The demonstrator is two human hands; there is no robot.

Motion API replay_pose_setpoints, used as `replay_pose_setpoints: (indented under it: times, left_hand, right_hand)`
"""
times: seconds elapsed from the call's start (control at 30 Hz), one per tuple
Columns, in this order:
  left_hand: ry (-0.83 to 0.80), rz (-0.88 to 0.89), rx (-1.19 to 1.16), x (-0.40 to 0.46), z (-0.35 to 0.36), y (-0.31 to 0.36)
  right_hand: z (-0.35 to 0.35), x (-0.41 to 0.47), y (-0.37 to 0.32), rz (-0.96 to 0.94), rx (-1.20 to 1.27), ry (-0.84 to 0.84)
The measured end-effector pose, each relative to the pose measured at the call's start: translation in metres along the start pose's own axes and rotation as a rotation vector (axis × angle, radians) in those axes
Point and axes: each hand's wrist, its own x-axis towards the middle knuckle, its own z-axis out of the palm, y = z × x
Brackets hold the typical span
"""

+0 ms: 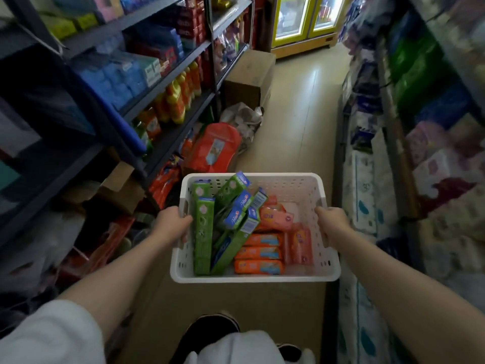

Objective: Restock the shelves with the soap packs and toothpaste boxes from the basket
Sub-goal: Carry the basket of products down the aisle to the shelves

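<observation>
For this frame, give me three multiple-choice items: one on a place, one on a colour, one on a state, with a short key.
1. Where in the basket do the soap packs lie?
A. On its right side
B. On its left side
C. Outside it, on the floor

2. What colour are the soap packs?
A. Blue
B. Orange
C. White

3. How is the basket held?
A. By the left hand alone
B. By the right hand alone
C. By both hands, one on each side wall

Key: 1 A, the packs sit right of the green toothpaste boxes. 2 B, their wrappers show orange. 3 C, each hand grips a side rim, with the basket above the aisle floor.
</observation>
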Motion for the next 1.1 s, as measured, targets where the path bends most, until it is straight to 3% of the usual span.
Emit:
replay_pose_setpoints:
  times: [0.2,0.43,0.67,1.1]
  left_hand:
    - [0.012,-0.049,-0.083,0.146,-0.004,0.075]
    - [-0.072,-0.036,-0.020,0.326,-0.023,0.183]
    - [-0.009,-0.039,-0.031,0.497,-0.022,0.300]
    - [0.086,-0.164,-0.149,0.793,0.016,0.525]
  right_hand:
    - [0.019,0.131,-0.103,-0.023,-0.033,-0.066]
    - [0.048,0.280,-0.223,0.071,-0.024,-0.050]
    - [0.044,0.434,-0.347,0.035,0.027,-0.017]
    - [0.029,0.768,-0.585,-0.044,-0.132,-0.071]
